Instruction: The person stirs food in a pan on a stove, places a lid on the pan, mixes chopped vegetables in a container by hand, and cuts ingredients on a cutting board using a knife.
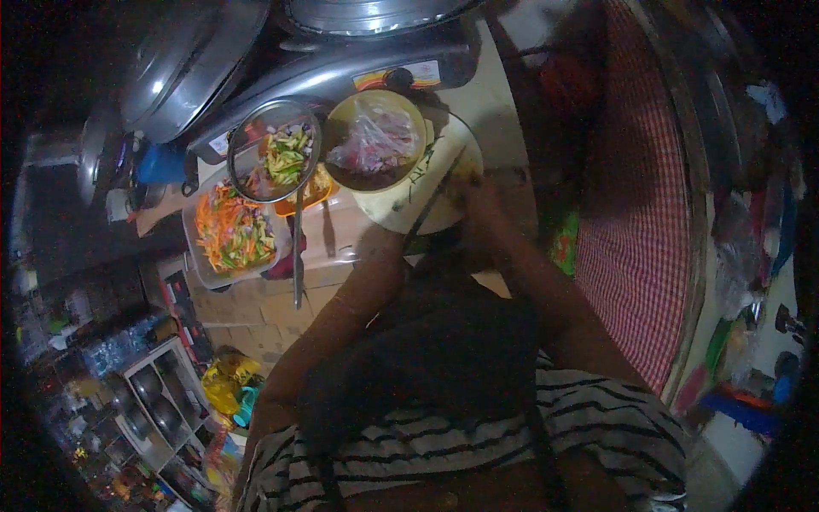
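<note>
A round pale chopping board (375,206) lies in front of me with small dark-green pieces on it. A long, dark, straight knife-like strip (437,189) runs diagonally across it. My left hand (390,246) is at the board's near edge, by the strip's lower end; its fingers are lost in shadow. Over the board's right side is my right hand (471,194), dark and smeared, close to the strip. I cannot tell what either hand holds. Beyond the board stands a yellowish bowl (339,171) holding a clear plastic bag (380,136) with purplish pieces in it.
Left of the bowl, a long-handled strainer (298,247) holds chopped green and purple vegetables. Under it are a clear tub (198,256) of shredded carrot and greens and a small orange container (317,203). A gas stove (316,81) with large metal pots stands behind; a red checked cloth (636,222) hangs right.
</note>
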A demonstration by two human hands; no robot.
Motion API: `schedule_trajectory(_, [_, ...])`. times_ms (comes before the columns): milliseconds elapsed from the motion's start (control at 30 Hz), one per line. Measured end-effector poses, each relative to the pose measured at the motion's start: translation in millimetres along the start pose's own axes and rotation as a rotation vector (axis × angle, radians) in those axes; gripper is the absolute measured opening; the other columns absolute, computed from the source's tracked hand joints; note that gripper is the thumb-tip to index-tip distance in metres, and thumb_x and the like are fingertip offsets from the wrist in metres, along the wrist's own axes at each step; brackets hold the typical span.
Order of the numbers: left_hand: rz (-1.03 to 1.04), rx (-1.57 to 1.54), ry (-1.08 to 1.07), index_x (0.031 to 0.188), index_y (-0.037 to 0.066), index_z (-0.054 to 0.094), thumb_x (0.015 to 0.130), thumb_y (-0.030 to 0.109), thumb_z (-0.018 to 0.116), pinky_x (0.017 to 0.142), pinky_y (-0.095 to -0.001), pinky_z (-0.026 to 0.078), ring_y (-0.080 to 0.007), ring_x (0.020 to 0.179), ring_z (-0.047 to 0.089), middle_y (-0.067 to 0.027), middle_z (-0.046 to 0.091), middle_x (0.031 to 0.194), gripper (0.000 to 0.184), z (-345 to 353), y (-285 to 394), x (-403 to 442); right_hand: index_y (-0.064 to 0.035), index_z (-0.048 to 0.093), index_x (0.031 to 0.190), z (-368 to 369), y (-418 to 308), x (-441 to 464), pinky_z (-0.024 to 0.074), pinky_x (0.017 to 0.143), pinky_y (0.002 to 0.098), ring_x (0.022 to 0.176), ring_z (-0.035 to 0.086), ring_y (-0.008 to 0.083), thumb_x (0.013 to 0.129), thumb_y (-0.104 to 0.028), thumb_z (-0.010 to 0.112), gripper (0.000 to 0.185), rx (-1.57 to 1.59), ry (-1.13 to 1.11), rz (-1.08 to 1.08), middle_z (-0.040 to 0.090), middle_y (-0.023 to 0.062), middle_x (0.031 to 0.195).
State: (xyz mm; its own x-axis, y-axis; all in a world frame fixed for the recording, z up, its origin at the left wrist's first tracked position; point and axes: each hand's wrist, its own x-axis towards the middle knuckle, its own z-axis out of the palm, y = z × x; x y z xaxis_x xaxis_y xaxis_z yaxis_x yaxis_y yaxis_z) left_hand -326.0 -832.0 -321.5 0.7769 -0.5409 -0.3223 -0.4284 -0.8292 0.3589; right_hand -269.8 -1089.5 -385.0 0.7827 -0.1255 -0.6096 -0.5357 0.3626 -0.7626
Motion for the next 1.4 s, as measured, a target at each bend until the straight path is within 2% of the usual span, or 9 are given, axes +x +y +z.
schedule_trajectory(267, [-0.063, 0.069, -0.019, 0.137, 0.007, 0.043, 0.091, 0.031, 0.063, 0.085, -0.0541, 0.05, -0.0399, 0.11, 0.066, -0.0247, 0.065, 0.118, 0.056, -2, 21, 48, 0.009, 0.057, 0.131, -30, 23, 47, 0.0573, 0.083, 0.0382, 0.098, 0.068, 0.0249, 0.09, -0.03, 0.075, 0.059, -0.372, 0.049, 0.02, 0.07, 0.0164, 0.108])
schedule_trajectory(433, [-0.144, -0.283, -0.026, 0.135, 0.005, 0.049, 0.092, 0.03, 0.061, 0.103, -0.053, 0.042, -0.0385, 0.113, 0.066, -0.0256, 0.066, 0.119, 0.05, -4, 35, 66, 0.0041, 0.068, 0.115, -5, -42, -15, 0.0575, 0.077, 0.038, 0.089, 0.069, 0.0236, 0.091, -0.029, 0.073, 0.041, -1.698, 0.067, -0.353, 0.072, 0.0136, 0.095])
schedule_trajectory(500, [-0.156, -0.368, -0.036, 0.132, 0.003, 0.051, 0.092, 0.028, 0.061, 0.103, -0.0521, 0.042, -0.0383, 0.112, 0.066, -0.0261, 0.068, 0.116, 0.049, 3, 31, 75, 0.0022, 0.068, 0.117, 0, -47, -19, 0.0573, 0.078, 0.0387, 0.089, 0.069, 0.0248, 0.09, -0.031, 0.074, 0.043, -1.471, 0.069, -0.311, 0.072, 0.0137, 0.097])
schedule_trajectory(567, [-0.176, -0.305, -0.046, 0.129, 0.003, 0.052, 0.091, 0.026, 0.061, 0.099, -0.0518, 0.045, -0.0386, 0.112, 0.066, -0.0264, 0.068, 0.116, 0.046, 1, 29, 77, 0.0015, 0.066, 0.122, -17, -4, 23, 0.0571, 0.079, 0.0386, 0.091, 0.069, 0.0257, 0.089, -0.032, 0.074, 0.047, -0.436, 0.036, 0.001, 0.072, 0.0137, 0.1])
schedule_trajectory(733, [-0.222, -0.472, 0.101, 0.11, 0.0, 0.063, 0.09, 0.019, 0.059, 0.083, -0.0512, 0.052, -0.0409, 0.106, 0.067, -0.0268, 0.068, 0.111, 0.028, -7, 18, 35, 0.0048, 0.056, 0.133, -30, 36, 39, 0.0573, 0.082, 0.0349, 0.096, 0.068, 0.0228, 0.089, -0.027, 0.076, 0.058, -0.815, 0.126, -0.406, 0.068, 0.0147, 0.112])
schedule_trajectory(867, [0.01, 0.01, -0.084, 0.104, -0.001, 0.065, 0.09, 0.02, 0.058, 0.083, -0.0518, 0.052, -0.0433, 0.102, 0.067, -0.0261, 0.069, 0.107, 0.026, -11, 4, 28, 0.0051, 0.052, 0.138, -11, 24, 19, 0.0572, 0.085, 0.0336, 0.1, 0.067, 0.0215, 0.089, -0.026, 0.077, 0.063, -0.072, 0.027, -0.061, 0.066, 0.0142, 0.118])
schedule_trajectory(1000, [0.127, 0.005, 0.27, 0.105, -0.001, 0.062, 0.091, 0.019, 0.058, 0.084, -0.0532, 0.051, -0.0461, 0.101, 0.066, -0.0283, 0.068, 0.105, 0.025, -8, 19, 38, 0.0057, 0.051, 0.138, -20, 21, 25, 0.0575, 0.087, 0.0341, 0.104, 0.067, 0.0211, 0.09, -0.026, 0.076, 0.063, -0.106, 0.0, 0.008, 0.064, 0.0134, 0.124])
schedule_trajectory(1200, [-0.206, -0.264, -0.096, 0.121, 0.0, 0.05, 0.095, 0.018, 0.052, 0.091, -0.0564, 0.049, -0.0471, 0.105, 0.066, -0.031, 0.068, 0.108, 0.031, -14, 50, 62, 0.0058, 0.059, 0.13, -59, 52, 59, 0.0571, 0.087, 0.0375, 0.1, 0.068, 0.0248, 0.093, -0.036, 0.072, 0.057, -1.234, 0.061, -0.537, 0.067, 0.0159, 0.12])
schedule_trajectory(1400, [-0.237, -0.318, -0.198, 0.128, 0.003, 0.044, 0.095, 0.02, 0.05, 0.097, -0.0599, 0.042, -0.0461, 0.106, 0.067, -0.0292, 0.069, 0.111, 0.037, -32, 57, 67, 0.0039, 0.062, 0.127, -9, -38, -7, 0.054, 0.087, 0.0364, 0.095, 0.067, 0.0239, 0.096, -0.043, 0.066, 0.056, -0.482, 0.085, 0.033, 0.069, 0.0154, 0.112])
